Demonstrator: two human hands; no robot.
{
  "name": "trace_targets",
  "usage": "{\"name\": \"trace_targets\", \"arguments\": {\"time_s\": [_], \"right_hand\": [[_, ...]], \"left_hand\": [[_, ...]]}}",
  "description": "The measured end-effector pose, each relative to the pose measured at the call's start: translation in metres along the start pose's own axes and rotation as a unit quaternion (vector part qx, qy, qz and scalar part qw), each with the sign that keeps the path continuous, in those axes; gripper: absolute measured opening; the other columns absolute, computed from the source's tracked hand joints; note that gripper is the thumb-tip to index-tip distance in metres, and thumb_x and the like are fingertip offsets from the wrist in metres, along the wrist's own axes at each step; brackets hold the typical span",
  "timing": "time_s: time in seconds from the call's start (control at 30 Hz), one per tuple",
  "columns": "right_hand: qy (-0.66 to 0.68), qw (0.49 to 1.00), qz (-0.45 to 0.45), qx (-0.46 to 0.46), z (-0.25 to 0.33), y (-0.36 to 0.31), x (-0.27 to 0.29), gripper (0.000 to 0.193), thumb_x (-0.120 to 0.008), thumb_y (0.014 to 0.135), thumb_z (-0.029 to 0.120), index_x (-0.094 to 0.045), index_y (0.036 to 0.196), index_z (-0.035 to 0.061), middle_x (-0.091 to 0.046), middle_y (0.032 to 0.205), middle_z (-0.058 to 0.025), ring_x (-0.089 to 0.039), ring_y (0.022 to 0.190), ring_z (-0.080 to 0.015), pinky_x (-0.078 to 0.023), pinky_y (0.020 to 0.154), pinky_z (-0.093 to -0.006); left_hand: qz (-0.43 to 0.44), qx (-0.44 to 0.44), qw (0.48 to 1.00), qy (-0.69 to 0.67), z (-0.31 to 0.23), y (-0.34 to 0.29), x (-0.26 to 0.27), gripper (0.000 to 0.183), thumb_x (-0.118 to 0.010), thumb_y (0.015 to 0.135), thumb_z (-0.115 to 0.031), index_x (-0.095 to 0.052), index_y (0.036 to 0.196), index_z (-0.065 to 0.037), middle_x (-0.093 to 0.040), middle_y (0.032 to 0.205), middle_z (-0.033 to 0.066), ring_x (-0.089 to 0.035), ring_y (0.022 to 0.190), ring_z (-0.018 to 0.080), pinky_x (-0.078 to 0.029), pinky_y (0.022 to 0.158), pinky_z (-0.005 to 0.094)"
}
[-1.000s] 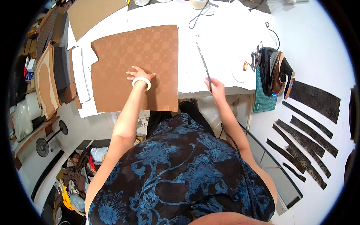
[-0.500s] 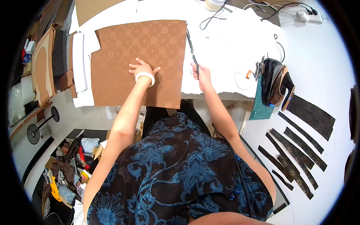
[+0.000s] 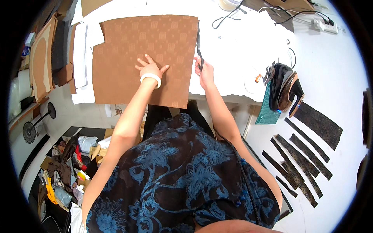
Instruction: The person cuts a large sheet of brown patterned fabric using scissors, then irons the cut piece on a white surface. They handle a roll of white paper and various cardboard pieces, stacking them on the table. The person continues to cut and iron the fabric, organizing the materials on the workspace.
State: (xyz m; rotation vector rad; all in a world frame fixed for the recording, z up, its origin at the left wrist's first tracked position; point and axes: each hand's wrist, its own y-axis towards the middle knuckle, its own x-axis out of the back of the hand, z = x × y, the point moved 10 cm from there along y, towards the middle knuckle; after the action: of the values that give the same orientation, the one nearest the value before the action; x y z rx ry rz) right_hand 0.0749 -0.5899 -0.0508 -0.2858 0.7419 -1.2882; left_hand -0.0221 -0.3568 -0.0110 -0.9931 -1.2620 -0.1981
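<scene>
A large brown sheet with a faint square pattern, fabric or leather, lies on the white-covered table. Its near edge overhangs the table front. My left hand, with a white bangle at the wrist, rests on the sheet with fingers spread. Just beyond the sheet's right edge, my right hand grips a pair of dark scissors by the handles. The blades point away from me along that edge. Whether they touch the sheet I cannot tell.
On the right stands a dark iron beside a green cutting mat. Dark patterned strips lie further right. A power strip with cables sits at the far right. Piled scraps fill a bin at lower left.
The scissors have swung from a slant to nearly straight along the sheet's right edge. My right hand has shifted slightly left and away from me. My left hand stays spread on the sheet.
</scene>
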Motion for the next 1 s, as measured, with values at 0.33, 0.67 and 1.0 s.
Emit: {"name": "trace_targets", "arguments": {"time_s": [0.33,0.67,1.0], "right_hand": [[0.016,0.999,0.019,-0.022,0.001,0.008,0.007,0.031,-0.071,0.089,0.027,-0.064,0.097,-0.0021,-0.054,0.067,0.0018,-0.045,0.051,-0.0044,-0.030,0.045,-0.0197],[0.016,1.000,0.008,-0.005,0.006,0.009,0.008,0.033,-0.071,0.089,0.030,-0.065,0.094,-0.0015,-0.053,0.066,0.0015,-0.045,0.049,-0.0055,-0.030,0.044,-0.0211],[0.008,0.999,-0.007,0.033,0.012,0.017,-0.002,0.031,-0.072,0.089,0.026,-0.058,0.069,0.0071,-0.051,0.059,0.0019,-0.042,0.045,-0.0050,-0.028,0.041,-0.0210]], "left_hand": [[-0.049,-0.435,0.899,0.022,-0.029,-0.141,-0.078,0.086,-0.059,0.078,-0.001,-0.025,0.153,-0.024,-0.020,0.159,0.0150,-0.016,0.147,0.0346,-0.014,0.117,0.0572],[-0.076,-0.441,0.889,-0.100,-0.033,-0.152,-0.047,0.082,-0.052,0.075,0.005,-0.035,0.150,-0.022,-0.028,0.157,0.0109,-0.022,0.146,0.0319,-0.008,0.111,0.0708],[-0.090,-0.441,0.881,-0.144,-0.036,-0.161,-0.035,0.083,-0.051,0.071,0.010,-0.041,0.147,-0.020,-0.030,0.156,0.0108,-0.025,0.146,0.0291,-0.006,0.114,0.0664]]}}
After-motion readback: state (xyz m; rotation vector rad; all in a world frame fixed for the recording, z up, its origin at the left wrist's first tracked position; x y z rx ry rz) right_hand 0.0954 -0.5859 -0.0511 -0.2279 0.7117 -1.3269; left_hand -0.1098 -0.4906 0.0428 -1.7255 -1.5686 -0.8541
